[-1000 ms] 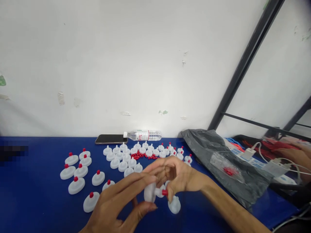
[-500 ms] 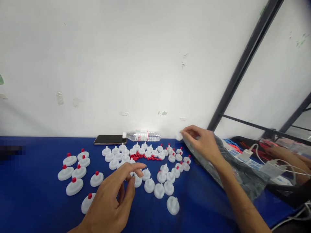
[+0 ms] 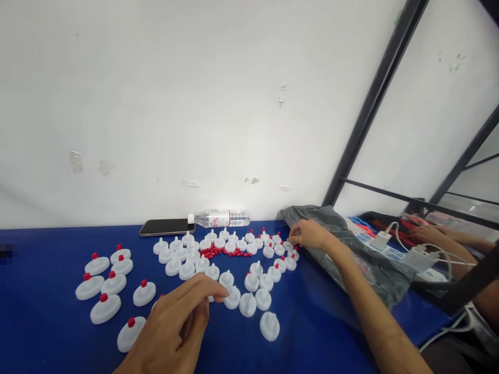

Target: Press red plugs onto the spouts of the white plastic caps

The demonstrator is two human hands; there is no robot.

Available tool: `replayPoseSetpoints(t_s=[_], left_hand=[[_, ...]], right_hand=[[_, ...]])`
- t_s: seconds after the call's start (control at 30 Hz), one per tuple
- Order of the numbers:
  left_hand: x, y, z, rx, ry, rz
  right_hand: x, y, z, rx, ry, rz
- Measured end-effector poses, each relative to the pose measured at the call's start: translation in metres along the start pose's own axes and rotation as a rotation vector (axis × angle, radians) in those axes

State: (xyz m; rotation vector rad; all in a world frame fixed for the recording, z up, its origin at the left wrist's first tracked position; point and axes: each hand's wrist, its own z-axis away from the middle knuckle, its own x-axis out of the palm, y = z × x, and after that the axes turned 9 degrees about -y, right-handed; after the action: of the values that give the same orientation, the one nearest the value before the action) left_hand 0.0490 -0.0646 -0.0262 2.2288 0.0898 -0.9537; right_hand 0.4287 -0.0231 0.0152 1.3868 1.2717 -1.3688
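My right hand (image 3: 310, 235) reaches to the right end of the cluster, its fingertips closed on a white nozzle cap (image 3: 288, 246) low among other caps. Whether that cap has a red tip is hidden by the fingers. My left hand (image 3: 177, 324) hovers at the front, thumb and fingers apart, with nothing seen in it; it covers part of some caps. White round caps with plain spouts (image 3: 248, 305) stand in the middle. Small red tips (image 3: 212, 251) lie loose in a pile among them. Larger red-tipped white caps (image 3: 105, 308) stand at the left.
A black phone (image 3: 167, 227) and a clear plastic bottle (image 3: 224, 218) lie along the wall. To the right are a grey plastic bag (image 3: 366, 259), power strips with white chargers (image 3: 419, 258), a dark metal frame (image 3: 360, 111) and another person's arm (image 3: 440, 236).
My right hand has lowered a white cap from above the bag's edge into the group of red-tipped caps. My left hand stays near the front caps. The view has shifted slightly right.
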Motion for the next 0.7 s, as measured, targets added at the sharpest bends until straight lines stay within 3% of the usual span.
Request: replayPoseSetpoints(t_s=[0.17,0.3,0.47,0.7], left_hand=[[0.002,-0.004,0.002,0.009,-0.028,-0.001],[0.001,-0.004,0.002,0.057,-0.038,-0.01],[0.001,-0.005,0.0,0.115,-0.03,-0.01],[0.001,-0.003,-0.001,0.163,-0.006,-0.042]], right_hand=[[-0.01,-0.023,0.004,-0.19,0.016,-0.06],[0.003,-0.045,0.005,-0.361,-0.011,-0.096],[0.022,-0.047,-0.002,-0.39,-0.042,-0.105],[0.026,-0.046,-0.004,-0.397,-0.077,-0.14]])
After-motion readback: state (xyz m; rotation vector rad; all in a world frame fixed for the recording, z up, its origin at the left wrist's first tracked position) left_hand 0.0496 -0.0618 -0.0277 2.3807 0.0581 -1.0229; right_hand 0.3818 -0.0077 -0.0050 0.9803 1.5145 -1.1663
